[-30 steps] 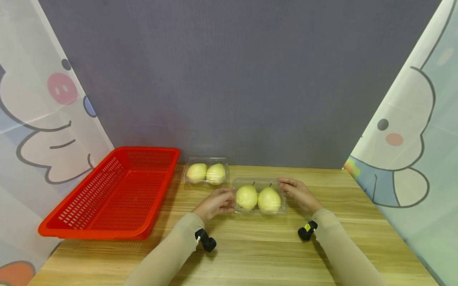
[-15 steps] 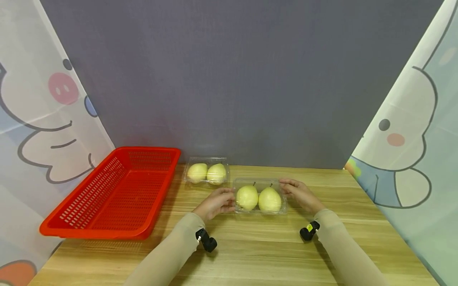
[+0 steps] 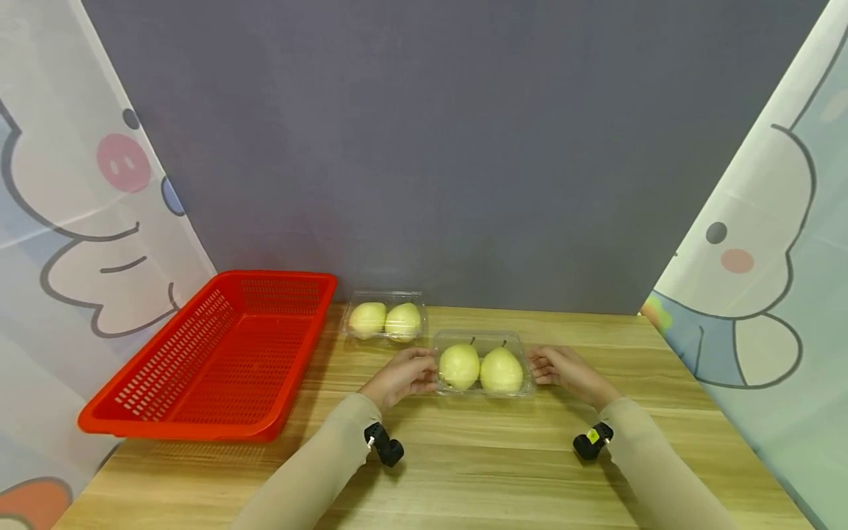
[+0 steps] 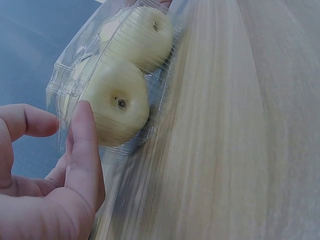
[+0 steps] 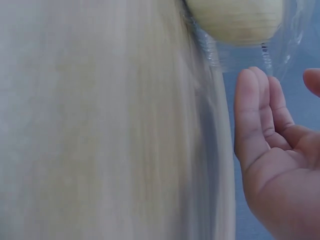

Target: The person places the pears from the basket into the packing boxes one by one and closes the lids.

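Note:
A clear plastic clamshell box (image 3: 482, 389) with two yellow-green pears (image 3: 458, 366) inside rests on the wooden table between my hands. My left hand (image 3: 403, 377) is at its left end. In the left wrist view the thumb tip and a finger (image 4: 84, 145) pinch the box's clear edge. My right hand (image 3: 562, 369) is by the right end. Its fingers are nearly straight, side by side, with fingertips (image 5: 246, 85) right at the plastic and the thumb apart. Part of the box's far end is cut off in the right wrist view.
A second clear box (image 3: 384, 296) holding two pears stands behind and to the left, near the grey back panel (image 3: 424, 147). A red plastic basket (image 3: 274, 427) sits at the left of the table (image 3: 477, 471). Cartoon-printed sheets (image 3: 748, 294) flank both sides.
My right hand has slid down and slightly outward along the right end of the box, towards me. My left hand and the box hold nearly the same place.

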The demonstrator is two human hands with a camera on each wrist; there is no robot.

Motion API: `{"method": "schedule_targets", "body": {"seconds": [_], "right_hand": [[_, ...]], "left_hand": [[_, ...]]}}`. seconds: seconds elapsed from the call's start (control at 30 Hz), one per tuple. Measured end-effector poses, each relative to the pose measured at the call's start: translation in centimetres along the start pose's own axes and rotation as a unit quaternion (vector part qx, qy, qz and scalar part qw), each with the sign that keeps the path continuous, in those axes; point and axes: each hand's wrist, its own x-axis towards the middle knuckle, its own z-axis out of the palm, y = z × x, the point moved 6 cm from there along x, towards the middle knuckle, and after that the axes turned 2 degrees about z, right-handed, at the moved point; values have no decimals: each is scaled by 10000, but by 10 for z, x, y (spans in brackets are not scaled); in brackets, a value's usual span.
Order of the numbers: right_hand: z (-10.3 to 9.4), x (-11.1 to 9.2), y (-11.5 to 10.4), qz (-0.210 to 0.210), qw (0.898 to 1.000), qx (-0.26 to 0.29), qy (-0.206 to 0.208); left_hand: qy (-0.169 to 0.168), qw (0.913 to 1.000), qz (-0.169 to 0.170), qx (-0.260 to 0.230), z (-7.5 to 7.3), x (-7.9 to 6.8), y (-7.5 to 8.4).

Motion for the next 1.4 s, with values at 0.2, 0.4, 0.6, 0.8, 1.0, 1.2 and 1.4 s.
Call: {"method": "schedule_targets", "body": {"seconds": [0.2,0.4,0.6,0.8,1.0,1.2,1.4], "right_hand": [[3,-13,-3,105,9994,-16,-334],[10,-23,0,192,9961,-36,-855],[18,-30,2,128,9896,-104,-1431],[24,-34,2,32,9853,-187,-1700],[29,-36,1,-61,9826,-1,-1858],[33,-37,3,-139,9812,123,-1920],[33,-36,4,-232,9800,262,-1957]], "left_hand": [[-80,9999,65,-8,1,1,0],[-122,9999,52,-11,2,1,-1],[-158,9999,67,-10,1,0,1],[-139,9999,78,12,1,-1,2],[-85,10000,44,10,0,-1,2],[-58,10000,44,6,0,-1,2],[-81,9999,72,-14,0,-2,1]]}}
